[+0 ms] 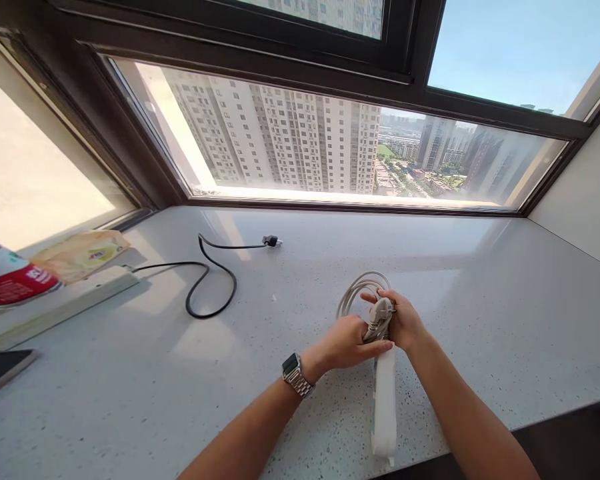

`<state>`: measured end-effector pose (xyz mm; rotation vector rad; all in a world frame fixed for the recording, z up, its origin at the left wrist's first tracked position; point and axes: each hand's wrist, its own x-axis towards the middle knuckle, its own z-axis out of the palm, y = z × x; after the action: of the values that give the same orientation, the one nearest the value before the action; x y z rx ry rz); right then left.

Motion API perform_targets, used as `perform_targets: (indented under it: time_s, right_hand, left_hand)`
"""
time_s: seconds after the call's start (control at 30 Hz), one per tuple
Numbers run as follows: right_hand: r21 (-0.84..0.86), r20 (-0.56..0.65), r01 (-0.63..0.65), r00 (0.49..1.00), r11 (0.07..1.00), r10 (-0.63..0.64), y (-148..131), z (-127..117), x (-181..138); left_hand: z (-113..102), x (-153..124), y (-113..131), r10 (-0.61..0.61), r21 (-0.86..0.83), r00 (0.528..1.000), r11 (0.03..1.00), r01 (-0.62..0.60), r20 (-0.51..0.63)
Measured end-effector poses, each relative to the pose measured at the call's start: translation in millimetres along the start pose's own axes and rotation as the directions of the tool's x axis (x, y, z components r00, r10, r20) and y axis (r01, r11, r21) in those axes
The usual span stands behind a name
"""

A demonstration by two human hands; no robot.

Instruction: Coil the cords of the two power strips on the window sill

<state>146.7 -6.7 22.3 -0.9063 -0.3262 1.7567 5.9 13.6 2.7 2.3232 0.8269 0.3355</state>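
Note:
A white power strip (386, 403) stands on its narrow side on the speckled counter, one end toward me. Its pale grey cord (353, 293) is gathered in loops just past the far end of the strip. My left hand (353, 341), with a watch on the wrist, is closed around the bundled cord, thumb across it near the strip. On the other side my right hand (404, 319) has its fingers curled about the cord beside the grey plug (380, 312). Some of the right fingers are hidden behind the plug and cord.
A black cord with a plug (270, 241) lies on the counter (280, 287) to the left, running from a long white box-like bar (95, 285). Beside it are a red-and-white can (15, 280), a soft packet (83, 253) and a dark flat device (3, 373). A window borders the back.

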Motion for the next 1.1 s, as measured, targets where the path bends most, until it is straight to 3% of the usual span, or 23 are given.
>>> perform_targets:
  time_s: [0.2,0.33,0.43,0.57,0.7,0.77,0.8,0.9,0.93,1.0,1.03,1.1]
  right_hand:
    - [0.002,0.021,-0.008,1.0,1.0,0.008,-2,1,-2]
    - [-0.01,0.138,0.21,0.969,0.978,-0.206,4,4,-5]
    - [-0.134,0.183,0.365,0.923,0.921,-0.339,9,7,-9]
    - [-0.258,0.112,0.421,0.907,0.87,-0.406,14,10,-9]
    - [-0.172,0.006,0.38,0.923,0.909,-0.385,16,4,5]
    - [-0.123,-0.072,0.321,0.941,0.939,-0.331,14,-3,15]
    - [-0.095,-0.115,0.295,0.946,0.951,-0.304,12,-8,20]
    - [-0.01,-0.246,0.248,0.938,0.969,-0.243,-6,-24,28]
    - [-0.004,-0.299,0.264,0.92,0.964,-0.254,-16,-31,27]
    - [-0.077,-0.42,0.35,0.838,0.934,-0.349,-45,-47,20]
    - [-0.17,-0.465,0.425,0.761,0.889,-0.452,-62,-57,14]
    - [-0.451,-0.484,0.545,0.515,0.707,-0.707,-102,-78,-5]
  left_hand:
    - [0,2,-6,-0.024,-0.05,1.0,0.998,0.023,-0.006]
    - [-4,4,-4,-0.056,-0.198,0.998,0.979,0.052,-0.016]
    - [-8,5,0,-0.056,-0.266,0.998,0.962,0.056,0.005]
    - [-5,5,1,-0.057,-0.276,0.998,0.96,0.056,0.007]
    - [5,6,-6,-0.016,-0.348,0.991,0.937,-0.031,-0.132]
    - [8,6,-10,-0.067,-0.426,0.948,0.901,-0.076,-0.31]
    - [8,6,-12,-0.123,-0.464,0.9,0.88,-0.096,-0.419]
    - [4,6,-18,-0.29,-0.522,0.682,0.838,-0.157,-0.671]
    - [3,6,-20,-0.319,-0.528,0.636,0.832,-0.167,-0.703]
    - [0,5,-24,-0.34,-0.535,0.603,0.827,-0.173,-0.722]
    - [0,4,-25,-0.342,-0.539,0.606,0.824,-0.173,-0.718]
    - [1,4,-26,-0.331,-0.539,0.63,0.825,-0.167,-0.702]
